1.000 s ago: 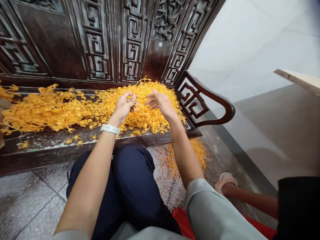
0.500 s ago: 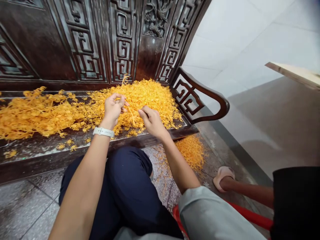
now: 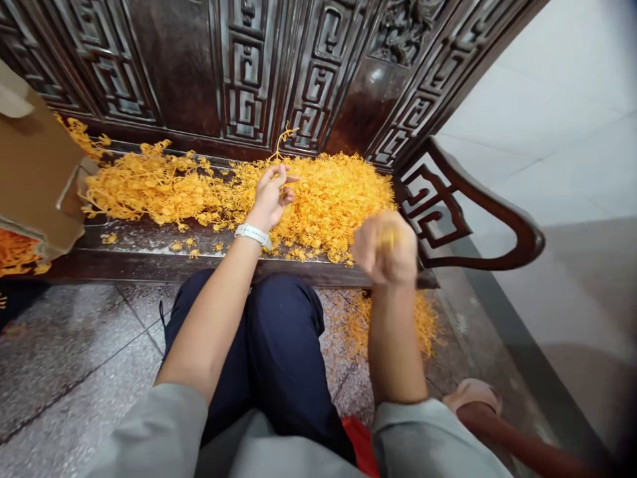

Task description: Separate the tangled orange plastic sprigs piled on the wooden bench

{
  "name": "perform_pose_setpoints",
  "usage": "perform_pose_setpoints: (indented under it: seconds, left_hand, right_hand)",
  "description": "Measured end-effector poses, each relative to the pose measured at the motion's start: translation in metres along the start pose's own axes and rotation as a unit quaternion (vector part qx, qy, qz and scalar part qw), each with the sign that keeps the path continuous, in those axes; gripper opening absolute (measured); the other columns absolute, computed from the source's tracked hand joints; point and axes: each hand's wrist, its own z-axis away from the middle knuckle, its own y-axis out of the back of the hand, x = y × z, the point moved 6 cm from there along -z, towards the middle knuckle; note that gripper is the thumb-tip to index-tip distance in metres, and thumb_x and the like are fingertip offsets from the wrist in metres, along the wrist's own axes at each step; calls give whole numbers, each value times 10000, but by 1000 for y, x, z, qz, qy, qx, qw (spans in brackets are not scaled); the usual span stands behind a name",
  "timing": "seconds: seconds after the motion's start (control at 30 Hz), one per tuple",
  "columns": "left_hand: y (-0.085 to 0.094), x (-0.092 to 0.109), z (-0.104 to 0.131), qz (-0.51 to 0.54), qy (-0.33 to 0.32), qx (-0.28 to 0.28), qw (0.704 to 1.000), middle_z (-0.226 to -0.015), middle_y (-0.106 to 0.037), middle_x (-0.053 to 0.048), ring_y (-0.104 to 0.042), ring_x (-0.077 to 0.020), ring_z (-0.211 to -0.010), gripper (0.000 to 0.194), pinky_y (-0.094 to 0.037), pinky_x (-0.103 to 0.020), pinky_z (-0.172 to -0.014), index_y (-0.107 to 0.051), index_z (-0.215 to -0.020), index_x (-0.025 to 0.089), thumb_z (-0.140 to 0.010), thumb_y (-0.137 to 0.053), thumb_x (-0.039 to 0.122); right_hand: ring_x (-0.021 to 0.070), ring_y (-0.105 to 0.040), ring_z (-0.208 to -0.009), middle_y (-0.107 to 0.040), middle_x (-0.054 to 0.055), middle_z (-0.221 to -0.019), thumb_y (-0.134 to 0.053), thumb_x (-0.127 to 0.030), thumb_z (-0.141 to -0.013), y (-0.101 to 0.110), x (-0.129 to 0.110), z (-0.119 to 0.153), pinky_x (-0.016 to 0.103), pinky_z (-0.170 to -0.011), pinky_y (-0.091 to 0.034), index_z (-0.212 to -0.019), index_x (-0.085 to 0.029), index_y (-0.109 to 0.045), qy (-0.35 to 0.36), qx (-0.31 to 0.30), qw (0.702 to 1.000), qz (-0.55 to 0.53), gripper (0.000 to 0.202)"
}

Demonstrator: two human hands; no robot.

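My left hand [image 3: 271,196] is closed in a pinch above the bench, with a thin yellow branched plastic stem [image 3: 279,145] sticking up from it. Just below and to its right lies a large heap of small yellow plastic flower-like pieces [image 3: 343,192]. My right hand [image 3: 385,247] is apart from the left, over the right front of the heap, blurred by motion. It looks closed around a smeared yellow piece [image 3: 391,236] whose shape I cannot make out. More branched yellow stems [image 3: 149,186] lie in a pile to the left.
Everything rests on a dark carved wooden bench [image 3: 223,265] with an armrest [image 3: 517,232] at right. A cardboard box [image 3: 40,153] stands at left. Thin yellow stems [image 3: 425,322] are heaped on the floor. Another person's slippered foot [image 3: 472,395] is at lower right.
My right hand has moved right, away from the left hand, and closed round something yellow. My view has swung left, bringing in the cardboard box. The left hand still holds a stem.
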Motion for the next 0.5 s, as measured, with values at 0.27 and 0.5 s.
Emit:
perform_pose_setpoints:
  seconds: [0.27, 0.5]
  left_hand:
    - [-32, -8, 32, 174, 125, -77, 974, -626, -512, 61, -347, -11, -380, 334, -263, -133, -378, -621, -947, 168, -1205, -408, 181]
    - [-28, 2, 25, 114, 117, -73, 984, -528, -325, 95, -255, -33, -344, 334, -170, -148, -369, -627, -896, 193, -1189, -472, 223]
  right_hand:
    - [208, -663, -1107, -701, 75, -1343, -877, -534, -815, 28, 121, -18, 350, -924, -571, -1201, -269, -706, -146, 322, 934, 44, 499]
    - [127, -425, -642, -437, -43, -716, -652, -736, -993, -3, 133, -27, 291, -637, -419, -824, -236, -530, -60, 252, 951, 168, 542]
